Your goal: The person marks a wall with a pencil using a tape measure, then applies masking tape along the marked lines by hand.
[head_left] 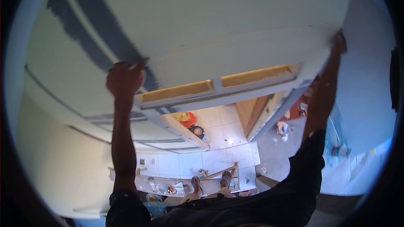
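Both arms reach up to a pale wall (235, 12) above a door frame (219, 96). My left hand (125, 77) is closed against the wall, beside dark grey painted bands (101, 17); what it grips is too small to make out. Farther right, my right hand (339, 43) touches the wall near its corner, blurred, with its fingers hidden. A thin faint line runs across the wall between the two hands.
Far below, my feet (225, 180) stand on a narrow support near a wooden frame (236, 176). Red and dark blue containers (197, 132) sit on the tiled floor (219, 130) beyond the doorway. Crumpled plastic (283, 130) lies to the right.
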